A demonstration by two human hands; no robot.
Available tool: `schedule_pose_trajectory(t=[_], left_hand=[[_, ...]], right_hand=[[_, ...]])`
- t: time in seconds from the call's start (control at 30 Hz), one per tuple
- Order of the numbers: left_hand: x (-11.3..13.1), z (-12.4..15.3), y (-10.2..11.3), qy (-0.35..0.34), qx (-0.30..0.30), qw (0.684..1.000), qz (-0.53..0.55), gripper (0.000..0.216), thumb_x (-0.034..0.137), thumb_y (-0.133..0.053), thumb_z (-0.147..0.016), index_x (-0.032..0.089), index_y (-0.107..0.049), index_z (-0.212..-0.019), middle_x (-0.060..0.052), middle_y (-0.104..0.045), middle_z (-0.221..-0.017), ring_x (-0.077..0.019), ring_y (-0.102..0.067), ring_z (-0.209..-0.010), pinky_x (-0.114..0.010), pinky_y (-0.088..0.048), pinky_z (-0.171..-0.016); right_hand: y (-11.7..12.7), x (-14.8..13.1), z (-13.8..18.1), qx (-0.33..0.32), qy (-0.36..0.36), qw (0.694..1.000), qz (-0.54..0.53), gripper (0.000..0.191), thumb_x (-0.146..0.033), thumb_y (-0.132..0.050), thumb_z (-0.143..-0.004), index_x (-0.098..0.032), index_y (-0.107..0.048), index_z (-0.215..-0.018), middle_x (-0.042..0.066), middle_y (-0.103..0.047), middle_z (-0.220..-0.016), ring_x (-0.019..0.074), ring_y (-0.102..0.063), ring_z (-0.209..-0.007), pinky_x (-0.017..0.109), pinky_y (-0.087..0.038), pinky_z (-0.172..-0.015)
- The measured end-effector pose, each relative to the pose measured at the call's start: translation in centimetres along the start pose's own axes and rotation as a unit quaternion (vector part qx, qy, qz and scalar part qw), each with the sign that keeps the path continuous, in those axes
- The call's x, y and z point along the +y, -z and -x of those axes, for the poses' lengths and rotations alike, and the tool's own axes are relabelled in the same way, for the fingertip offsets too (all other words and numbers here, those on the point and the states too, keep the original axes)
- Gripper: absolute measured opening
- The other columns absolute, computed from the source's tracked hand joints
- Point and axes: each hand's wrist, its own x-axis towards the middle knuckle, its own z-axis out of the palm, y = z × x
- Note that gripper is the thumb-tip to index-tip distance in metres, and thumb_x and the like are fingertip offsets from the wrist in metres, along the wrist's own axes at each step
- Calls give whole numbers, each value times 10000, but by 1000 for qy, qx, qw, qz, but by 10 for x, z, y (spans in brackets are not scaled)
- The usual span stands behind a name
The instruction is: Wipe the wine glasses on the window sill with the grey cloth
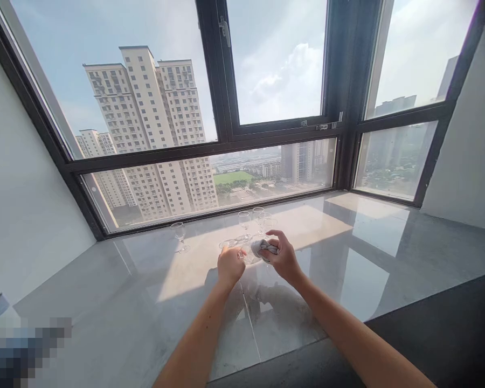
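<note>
"Where was the glass (248,253) when you checked the feed?"

"Between the hands, low over the window ledge (117,312); I couldn't tell whether it touched down. The left hand (231,265) was curled round one end, and the right hand (282,257) pinched a bunched grey cloth (265,249) at the other, index finger lifted."

"What bothered you?"

"Twisting. If the hands had turned against each other, I judged the thin glass could crack. Too light a hold on the left, and a tug of the cloth could have pulled it free onto that hard, shiny ledge."

"And the standing glasses (244,219)?"

"They were clustered just beyond the hands. A forward sweep of that raised finger, or a trailing bit of cloth, could have tipped one into its neighbours. The lone glass (178,231) stood well apart to the left, so I worried less there."

"Anything else?"

"Glare. Clear rims nearly vanished in the sunlight, so I could easily have misjudged a gap."
</note>
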Motion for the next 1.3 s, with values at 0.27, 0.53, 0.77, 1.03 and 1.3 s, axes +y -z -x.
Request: schedule_pose_trajectory(t=[0.27,0.53,0.77,1.03,1.3], left_hand=[[1,-8,1,72,20,958,278,262,325,-568,-829,164,-721,-967,-61,-705,-806,-178,-602,-721,-277,-416,-673],[17,1,-6,75,-64,804,586,484,572,-622,-825,184,-716,-1098,-98,-627,-1270,-232,-539,-1164,-329,-429,-960],[5,-6,-21,87,-61,843,528,587,659,-399,-910,203,-685,-1144,-115,-659,-1178,-241,-578,-1114,-399,-422,-1000],[-12,-11,-36,-5,20,999,46,485,479,-351,-974,224,-717,-783,-92,-647,-906,-280,-520,-1072,-458,-361,-993],[-13,-13,-36,-42,-66,996,-41,470,403,-372,-976,203,-593,-613,-66,-627,-735,-240,-551,-941,-355,-379,-850]], right_hand=[[4,1,-3,131,19,989,71,397,-224,-634,-779,-246,-478,-1143,-49,-628,-704,129,-534,-599,240,-412,-623],[-6,9,0,26,35,995,88,418,-213,-615,-769,-237,-471,-1161,-62,-626,-679,128,-555,-581,233,-416,-602],[-6,-1,3,3,50,999,3,403,-235,-655,-774,-246,-477,-1135,-56,-636,-698,118,-534,-565,226,-433,-569],[16,-2,-6,273,109,953,73,323,-286,-667,-806,-249,-514,-1088,5,-697,-840,162,-654,-727,269,-507,-661],[20,3,-12,293,90,950,66,335,-284,-667,-803,-249,-512,-1097,3,-695,-840,162,-656,-719,275,-517,-664]])
